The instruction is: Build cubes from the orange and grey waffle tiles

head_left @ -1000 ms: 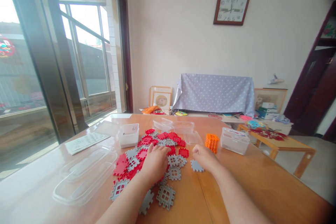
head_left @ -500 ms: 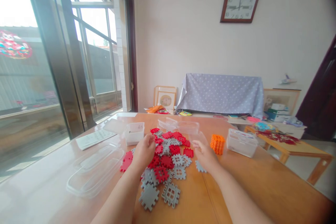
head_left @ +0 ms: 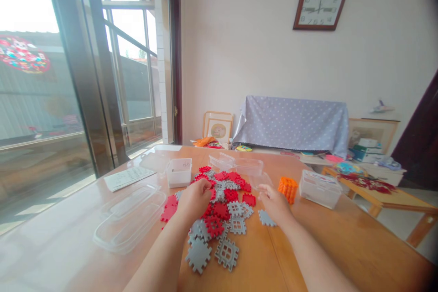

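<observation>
The left hand is resting on a pile of red and grey waffle tiles on the wooden table. The right hand is lying just beside a lone grey tile, near an orange block cube.

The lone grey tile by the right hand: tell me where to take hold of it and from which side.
Pinch the grey tile by two opposite notched edges, from above. It lies flat on the table, apart from the pile, so its edges look reachable.

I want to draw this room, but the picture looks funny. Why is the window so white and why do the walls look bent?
Head view: daylight through the window washes its top corner white and puts a pale glare on the table near the clear tray. The wide lens bows the window frame and tilts the clock; corners darken. The left hand, right hand and red and grey tiles look fairly sharp.
</observation>
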Available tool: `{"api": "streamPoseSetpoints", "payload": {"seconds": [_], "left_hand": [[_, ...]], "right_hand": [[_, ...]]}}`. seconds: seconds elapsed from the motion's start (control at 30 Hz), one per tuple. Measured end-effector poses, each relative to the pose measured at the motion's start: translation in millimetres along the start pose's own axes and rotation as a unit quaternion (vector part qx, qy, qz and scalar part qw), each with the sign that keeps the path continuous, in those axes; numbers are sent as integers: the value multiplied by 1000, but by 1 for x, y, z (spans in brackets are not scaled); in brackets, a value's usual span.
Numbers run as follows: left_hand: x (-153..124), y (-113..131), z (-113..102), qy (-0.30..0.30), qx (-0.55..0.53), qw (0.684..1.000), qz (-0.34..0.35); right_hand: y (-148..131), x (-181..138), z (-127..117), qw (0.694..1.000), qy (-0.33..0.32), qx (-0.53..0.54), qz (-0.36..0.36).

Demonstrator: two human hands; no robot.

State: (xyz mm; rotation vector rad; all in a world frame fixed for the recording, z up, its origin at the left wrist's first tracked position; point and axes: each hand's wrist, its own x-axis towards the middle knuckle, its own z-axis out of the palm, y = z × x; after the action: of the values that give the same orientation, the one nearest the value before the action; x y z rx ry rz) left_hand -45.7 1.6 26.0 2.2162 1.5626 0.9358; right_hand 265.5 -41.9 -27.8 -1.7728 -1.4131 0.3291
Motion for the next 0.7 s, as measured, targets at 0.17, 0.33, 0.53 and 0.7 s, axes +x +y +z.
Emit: {"api": "streamPoseSetpoints", "payload": {"seconds": [0.17, 0.33, 0.53, 0.7], "left_hand": [[4, -9, -10, 68, -55, 995, -53], [11, -23, -13, 70, -71, 988, -120], [3, -27, 0, -8, 62, 991, -118], [1, -27, 11, -63, 110, 990, -68]], "right_hand": [[-4, -5, 7, 999, -21, -15, -22], [-10, -11, 12, 998, -46, -7, -32], [-8, -11, 16, 998, -49, -4, -46], [-8, -11, 20, 996, -67, -3, -54]]}}
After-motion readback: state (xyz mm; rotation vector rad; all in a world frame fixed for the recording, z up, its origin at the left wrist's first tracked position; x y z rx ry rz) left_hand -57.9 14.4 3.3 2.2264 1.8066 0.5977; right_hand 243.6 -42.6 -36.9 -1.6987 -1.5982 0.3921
